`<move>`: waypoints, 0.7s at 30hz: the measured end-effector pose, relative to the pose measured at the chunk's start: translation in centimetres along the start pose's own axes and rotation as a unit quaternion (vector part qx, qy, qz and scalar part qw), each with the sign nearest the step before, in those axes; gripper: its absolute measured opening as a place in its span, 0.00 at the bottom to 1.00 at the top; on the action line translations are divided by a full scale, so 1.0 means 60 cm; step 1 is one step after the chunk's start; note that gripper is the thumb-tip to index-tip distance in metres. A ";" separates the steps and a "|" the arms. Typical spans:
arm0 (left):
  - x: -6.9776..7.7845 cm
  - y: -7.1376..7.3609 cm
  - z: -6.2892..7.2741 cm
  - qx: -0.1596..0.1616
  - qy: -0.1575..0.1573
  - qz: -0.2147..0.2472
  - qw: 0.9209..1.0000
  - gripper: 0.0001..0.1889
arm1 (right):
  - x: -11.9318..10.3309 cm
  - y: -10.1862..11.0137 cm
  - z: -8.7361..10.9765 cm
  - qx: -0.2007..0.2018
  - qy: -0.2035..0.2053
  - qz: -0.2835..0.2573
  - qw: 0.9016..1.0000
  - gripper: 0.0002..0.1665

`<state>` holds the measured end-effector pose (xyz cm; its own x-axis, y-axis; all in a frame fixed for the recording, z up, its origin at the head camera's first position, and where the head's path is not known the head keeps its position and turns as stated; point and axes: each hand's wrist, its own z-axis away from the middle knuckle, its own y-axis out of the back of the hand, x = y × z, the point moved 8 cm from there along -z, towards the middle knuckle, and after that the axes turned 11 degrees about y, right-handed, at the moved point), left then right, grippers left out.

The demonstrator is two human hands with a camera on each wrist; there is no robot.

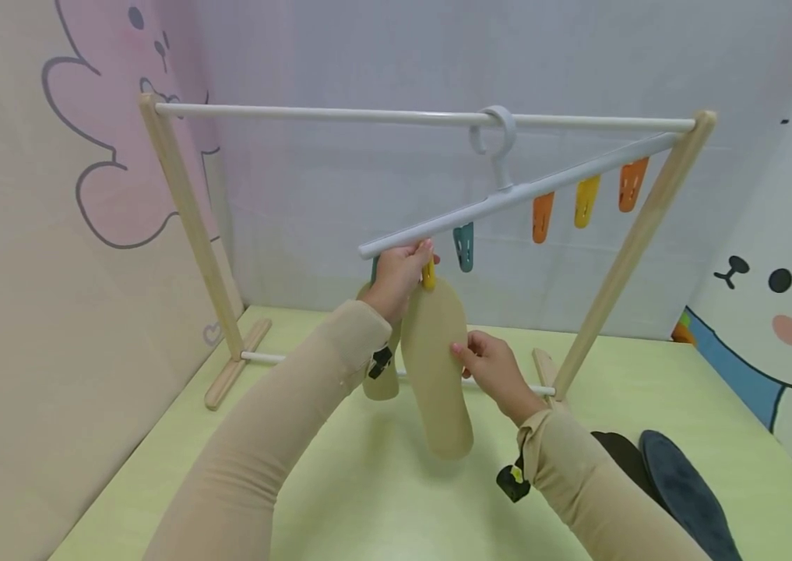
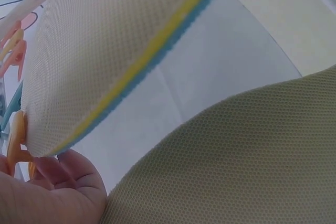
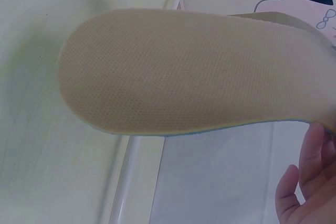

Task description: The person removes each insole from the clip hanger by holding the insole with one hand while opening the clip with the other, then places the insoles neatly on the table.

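Note:
A beige insole [image 1: 438,374] hangs toe up under the low left end of a white hanger [image 1: 452,218]. My left hand [image 1: 399,276] pinches a yellow clip [image 1: 428,275] at the insole's top edge; the left wrist view shows this clip [image 2: 17,135] against the insole's tip. With thumb and fingers my right hand [image 1: 497,370] holds the insole's right edge. Behind my left wrist hangs a second beige insole [image 1: 381,378], partly hidden, below a teal clip [image 1: 374,269]. The insole [image 3: 184,72] shows a mesh surface and a thin blue-yellow edge in the right wrist view.
The hanger hooks over the white bar [image 1: 297,114] of a wooden rack [image 1: 185,210] and slopes up rightward. Teal [image 1: 464,248], orange [image 1: 543,216] and other clips hang along it. Dark insoles [image 1: 686,487] lie on the pale green table [image 1: 381,514] beside my right sleeve.

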<state>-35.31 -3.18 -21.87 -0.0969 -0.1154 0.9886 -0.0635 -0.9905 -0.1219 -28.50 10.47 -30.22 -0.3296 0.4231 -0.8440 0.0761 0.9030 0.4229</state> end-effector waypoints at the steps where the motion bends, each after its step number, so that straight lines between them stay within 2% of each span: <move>1: -0.001 0.000 0.000 0.001 0.003 0.000 1.000 0.15 | 0.002 0.000 0.001 -0.001 -0.001 0.000 1.000 0.11; 11: -0.001 0.008 -0.006 0.021 -0.003 -0.036 0.999 0.14 | 0.012 0.014 0.004 0.030 -0.001 -0.016 0.999 0.11; 21: -0.005 0.007 -0.005 0.017 -0.005 -0.046 0.999 0.15 | 0.018 0.017 0.005 0.023 0.002 -0.008 1.000 0.11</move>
<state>-35.58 -3.52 -22.25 -0.0826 -0.0235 0.9963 -0.0383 -0.9989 -0.0267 -28.50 11.89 -30.79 -0.3344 0.4076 -0.8497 0.1145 0.9125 0.3926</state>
